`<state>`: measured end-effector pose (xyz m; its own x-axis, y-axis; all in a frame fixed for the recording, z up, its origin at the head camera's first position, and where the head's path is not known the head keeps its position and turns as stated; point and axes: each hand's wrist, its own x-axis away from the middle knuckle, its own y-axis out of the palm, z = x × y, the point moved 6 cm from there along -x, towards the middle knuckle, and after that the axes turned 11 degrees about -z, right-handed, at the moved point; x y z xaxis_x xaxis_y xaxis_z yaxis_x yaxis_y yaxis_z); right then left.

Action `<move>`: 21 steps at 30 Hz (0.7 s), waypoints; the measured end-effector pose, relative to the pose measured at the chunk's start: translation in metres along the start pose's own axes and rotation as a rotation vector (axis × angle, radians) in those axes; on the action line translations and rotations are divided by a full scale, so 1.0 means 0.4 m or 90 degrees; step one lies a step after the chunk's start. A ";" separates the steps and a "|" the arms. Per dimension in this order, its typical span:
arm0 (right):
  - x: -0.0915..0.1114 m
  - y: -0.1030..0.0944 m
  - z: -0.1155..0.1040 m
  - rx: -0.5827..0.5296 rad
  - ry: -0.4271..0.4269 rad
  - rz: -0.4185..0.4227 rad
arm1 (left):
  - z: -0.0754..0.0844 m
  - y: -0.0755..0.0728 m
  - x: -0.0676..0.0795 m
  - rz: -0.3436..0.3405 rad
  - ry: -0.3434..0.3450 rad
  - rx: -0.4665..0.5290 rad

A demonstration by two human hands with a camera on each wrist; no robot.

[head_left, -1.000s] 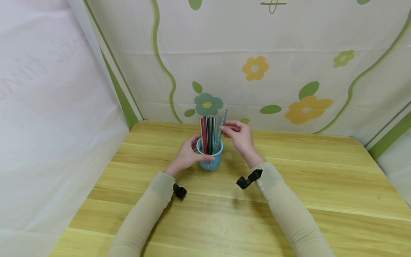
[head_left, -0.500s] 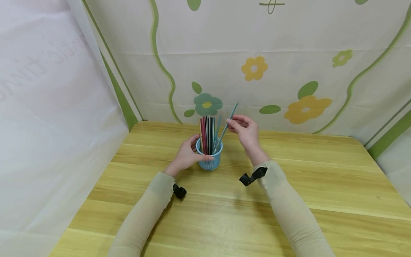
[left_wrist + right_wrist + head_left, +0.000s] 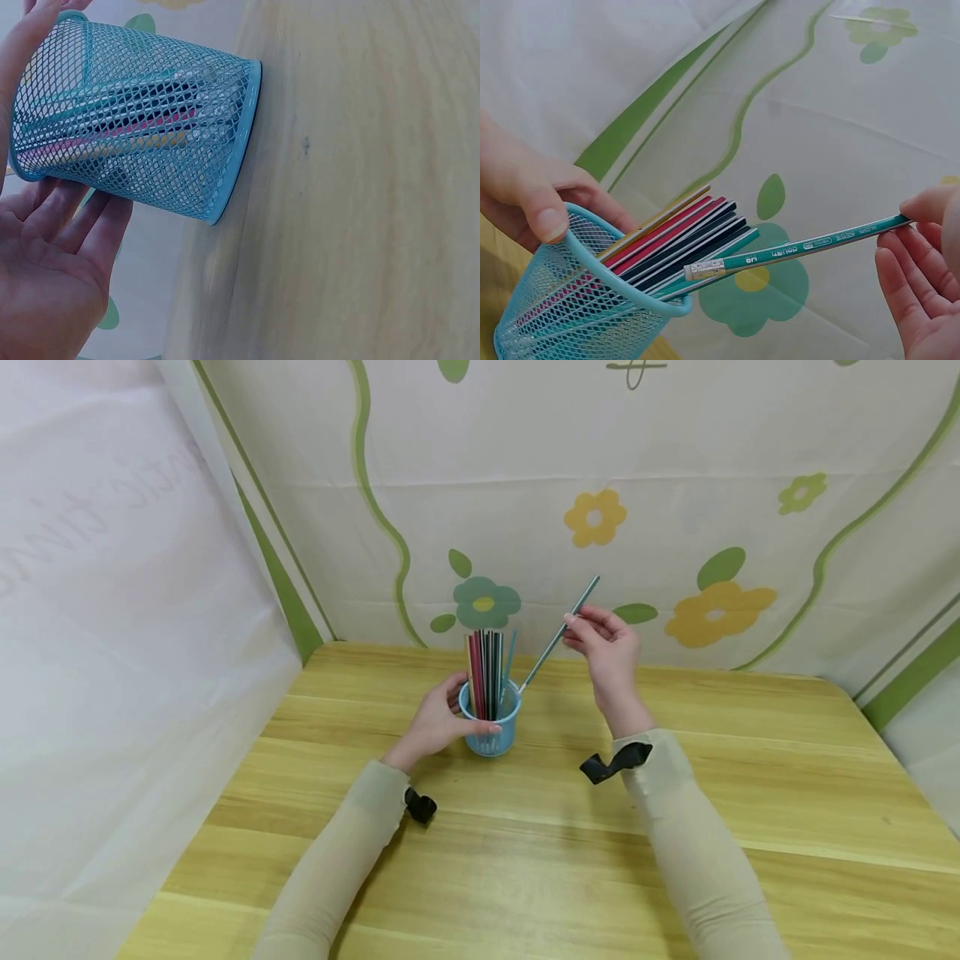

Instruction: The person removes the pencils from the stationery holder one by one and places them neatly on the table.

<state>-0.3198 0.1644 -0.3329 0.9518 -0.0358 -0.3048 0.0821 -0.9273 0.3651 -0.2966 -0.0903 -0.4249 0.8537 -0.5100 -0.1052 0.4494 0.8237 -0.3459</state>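
In the head view a light-blue mesh pencil cup [image 3: 504, 740] stands upright on the wooden table. My left hand [image 3: 431, 722] grips it from the left, thumb across the front at the rim and the other fingers round the far side. My right hand [image 3: 611, 656] is up and right of the cup, pinching a green pencil [image 3: 802, 249] near its upper end between thumb and fingers. That pencil slants down to the left, its metal ferrule and eraser end [image 3: 705, 268] right at the cup's rim. Several pencils [image 3: 486, 672] in yellow, red, black and green stand inside the cup.
The wooden table [image 3: 480, 877] reaches back to a white cloth wall [image 3: 525, 460] printed with flowers and leaves. Another white cloth [image 3: 112, 652] hangs along the left side. A black strap [image 3: 617, 762] is on the right wrist, another [image 3: 420, 807] on the left.
My right hand has moved up and to the right, drawing the green pencil out of the cup until its eraser end reaches the rim. The left hand and the cup have stayed in place.
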 end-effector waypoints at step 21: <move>0.047 -0.092 0.042 0.149 0.105 -0.060 | 0.001 -0.001 0.002 0.004 0.003 -0.004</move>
<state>-0.3100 0.1916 -0.3669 0.9801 0.0974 -0.1729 0.1197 -0.9851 0.1238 -0.2961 -0.0908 -0.4243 0.8555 -0.5057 -0.1114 0.4423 0.8255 -0.3506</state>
